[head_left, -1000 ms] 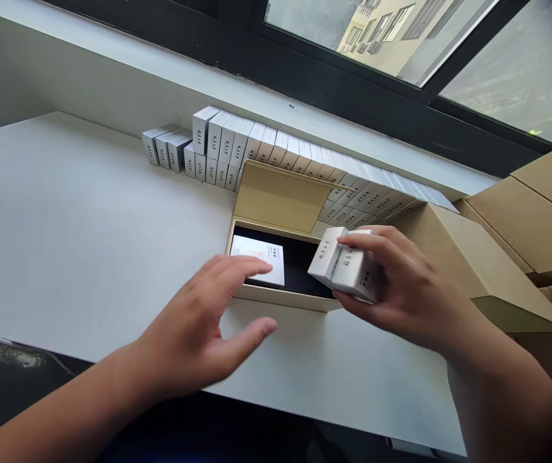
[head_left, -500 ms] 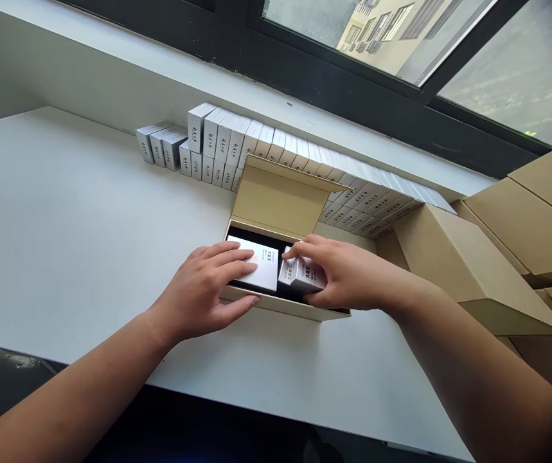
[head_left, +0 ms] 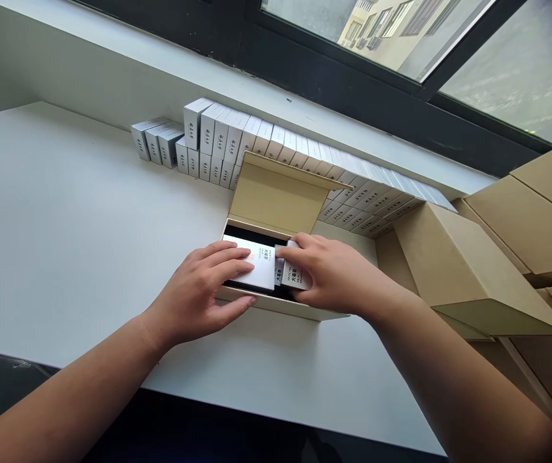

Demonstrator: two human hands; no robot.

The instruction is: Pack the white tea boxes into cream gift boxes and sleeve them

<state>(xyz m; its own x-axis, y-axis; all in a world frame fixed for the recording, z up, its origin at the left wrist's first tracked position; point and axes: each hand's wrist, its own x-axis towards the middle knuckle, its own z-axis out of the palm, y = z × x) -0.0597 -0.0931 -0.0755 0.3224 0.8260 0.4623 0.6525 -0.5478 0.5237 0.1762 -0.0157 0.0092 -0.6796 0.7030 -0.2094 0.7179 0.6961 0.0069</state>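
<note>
An oblong gift box (head_left: 280, 199) with a black interior stands on the table, its tan lid raised at the far side. My left hand (head_left: 201, 283) lies with fingers stretched over a white carton (head_left: 262, 265) in the left part of the gift box, the thumb on the front wall. In the right part, my right hand (head_left: 336, 273) grips a second white carton (head_left: 296, 273) between thumb and fingers, and that carton is tilted. Between these two, part of another small carton (head_left: 279, 271) shows lower down. My right fingers hide some of the cartons' edges.
A long two-tier row of white cartons (head_left: 220, 135) runs along the wall under the window. Three more cartons (head_left: 153, 145) stand at its left end. Brown cardboard boxes (head_left: 463, 263) are piled on the right. The white table's (head_left: 73, 238) front edge lies below my forearms.
My right hand has moved slightly left with its carton, closer to the left carton. My left hand stays on its carton. The whole view has shifted a little.
</note>
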